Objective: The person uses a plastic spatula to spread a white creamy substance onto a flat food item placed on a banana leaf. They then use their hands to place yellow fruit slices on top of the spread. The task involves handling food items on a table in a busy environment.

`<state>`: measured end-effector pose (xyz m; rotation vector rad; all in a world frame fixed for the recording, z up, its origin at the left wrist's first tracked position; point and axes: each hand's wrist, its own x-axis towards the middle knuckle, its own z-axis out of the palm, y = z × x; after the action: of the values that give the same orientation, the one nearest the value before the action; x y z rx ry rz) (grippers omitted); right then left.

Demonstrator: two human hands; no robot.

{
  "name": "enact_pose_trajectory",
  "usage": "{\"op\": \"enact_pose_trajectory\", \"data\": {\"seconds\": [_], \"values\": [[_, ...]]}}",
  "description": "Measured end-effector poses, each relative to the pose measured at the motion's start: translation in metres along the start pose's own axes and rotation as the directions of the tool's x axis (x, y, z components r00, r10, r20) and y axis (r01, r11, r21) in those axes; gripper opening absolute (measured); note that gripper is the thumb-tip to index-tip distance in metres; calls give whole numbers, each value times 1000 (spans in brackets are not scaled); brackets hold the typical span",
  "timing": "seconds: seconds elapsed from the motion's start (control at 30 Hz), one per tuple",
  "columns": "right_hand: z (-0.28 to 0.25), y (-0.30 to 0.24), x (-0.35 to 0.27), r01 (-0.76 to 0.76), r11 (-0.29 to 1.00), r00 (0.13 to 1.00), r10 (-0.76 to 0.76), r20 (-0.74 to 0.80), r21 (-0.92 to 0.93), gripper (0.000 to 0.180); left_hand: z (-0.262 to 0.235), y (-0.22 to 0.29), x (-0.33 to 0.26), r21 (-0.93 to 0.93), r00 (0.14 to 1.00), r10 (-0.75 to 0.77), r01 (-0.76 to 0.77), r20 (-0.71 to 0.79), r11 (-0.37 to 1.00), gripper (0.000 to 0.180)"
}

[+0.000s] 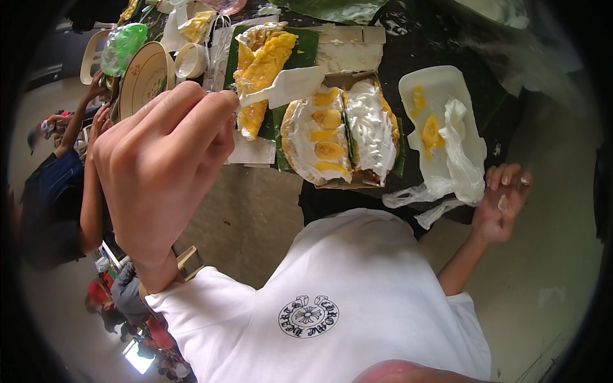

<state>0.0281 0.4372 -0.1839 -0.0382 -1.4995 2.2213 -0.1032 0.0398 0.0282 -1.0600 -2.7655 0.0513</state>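
My left hand (pixel 159 159) is closed round the thin handle of a white plastic spatula (pixel 297 86). Its flat blade hangs over the upper edge of an open cardboard box (pixel 345 186). Inside the box, a cream-covered half (pixel 335 138) carries yellow banana slices, and beside it lies another half (pixel 370 134) topped with white cream. A strip of green leaf stands between them. My right hand (pixel 500 207) holds nothing; its loosely curled fingers are apart, with white smears on them. Closest to it are a crumpled clear plastic bag (pixel 463 147) and a white tray (pixel 440 78) holding yellow banana slices (pixel 433 135).
A folded yellow crepe-like piece (pixel 271 56) lies on banana leaf left of the box. Cardboard (pixel 348 48) is behind. Further left are a patterned bowl (pixel 143 70), a cup (pixel 191 60) and a green bag (pixel 124 48). Another person's arm (pixel 91 185) reaches in there.
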Motion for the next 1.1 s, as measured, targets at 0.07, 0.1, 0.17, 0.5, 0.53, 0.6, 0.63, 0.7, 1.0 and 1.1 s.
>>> {"op": "enact_pose_trajectory", "data": {"seconds": [0.07, 0.1, 0.17, 0.5, 0.53, 0.6, 0.63, 0.7, 1.0, 1.1], "values": [[1, 0, 2, -5, 1000, 1000, 5, 9, 6, 58, -5, 3, -3, 43, 1000, -23, 23, -7, 999, 29], [1, 0, 1, -3, 1000, 1000, 3, 3, 2, 58, -5, 3, -2, 36, 1000, -25, 26, -8, 999, 29], [-1, 0, 0, 2, 1000, 1000, -2, 0, -5, 58, -5, 2, -1, 26, 999, -34, 34, -8, 999, 29], [-1, 0, 0, 0, 1000, 1000, 0, -1, -10, 58, -5, 5, 0, -28, 999, -37, 37, 16, 999, 32], [0, 0, 0, -1, 1000, 1000, 1, -2, -10, 58, -4, 5, 1, -14, 999, -38, 38, 12, 999, 32], [0, 0, 0, -3, 1000, 1000, 3, 0, -11, 57, -5, 4, 1, 6, 999, -43, 43, 3, 999, 32], [0, 0, 0, -4, 1000, 1000, 4, -1, -10, 57, -5, 3, 0, 13, 999, -48, 48, -1, 999, 32], [-1, 0, 0, -6, 1000, 1000, 6, -3, -6, 56, -5, 3, 0, 13, 999, -47, 47, -6, 999, 32], [-1, 0, 0, -3, 1000, 1000, 2, -4, -10, 57, -6, 3, -1, -5, 999, -51, 51, 17, 999, 31], [-1, 0, 0, -5, 1000, 1000, 5, -6, -13, 57, -7, 3, -1, 12, 998, -55, 55, 19, 998, 29]]}}
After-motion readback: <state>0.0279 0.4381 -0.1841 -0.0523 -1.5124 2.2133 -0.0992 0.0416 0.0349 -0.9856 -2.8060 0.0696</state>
